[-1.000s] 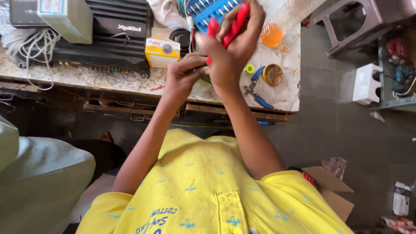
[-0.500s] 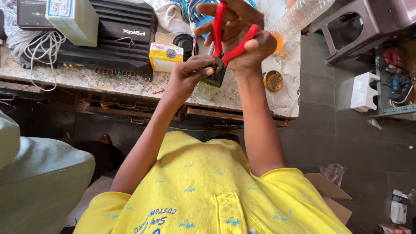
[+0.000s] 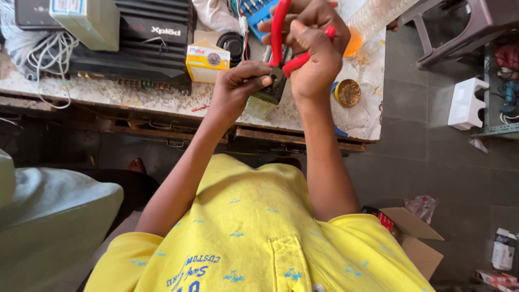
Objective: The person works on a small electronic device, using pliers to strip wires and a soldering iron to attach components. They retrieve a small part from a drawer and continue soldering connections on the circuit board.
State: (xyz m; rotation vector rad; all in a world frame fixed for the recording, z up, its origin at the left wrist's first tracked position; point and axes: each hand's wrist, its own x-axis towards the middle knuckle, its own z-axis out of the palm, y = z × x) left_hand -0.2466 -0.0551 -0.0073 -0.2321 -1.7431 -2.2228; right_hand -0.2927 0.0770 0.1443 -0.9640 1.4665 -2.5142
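Gripping red-handled pliers (image 3: 282, 46), the right hand (image 3: 313, 54) closes their tip on a small dark part (image 3: 272, 86) pinched in the left hand (image 3: 238, 86) above a cluttered workbench (image 3: 162, 97).

My speckled stone workbench (image 3: 135, 96) carries a black amplifier (image 3: 135, 43), a small yellow-and-white box (image 3: 207, 61), a round brass tin (image 3: 348, 92) and a clear plastic bottle (image 3: 373, 16).

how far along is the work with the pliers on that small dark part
Done: the left hand has the small dark part gripped above the workbench, and the right hand has the red-handled pliers closed onto it. In hand: the pliers' bite on the part. Left: the part remains in the pliers; what the bite achieved isn't visible.
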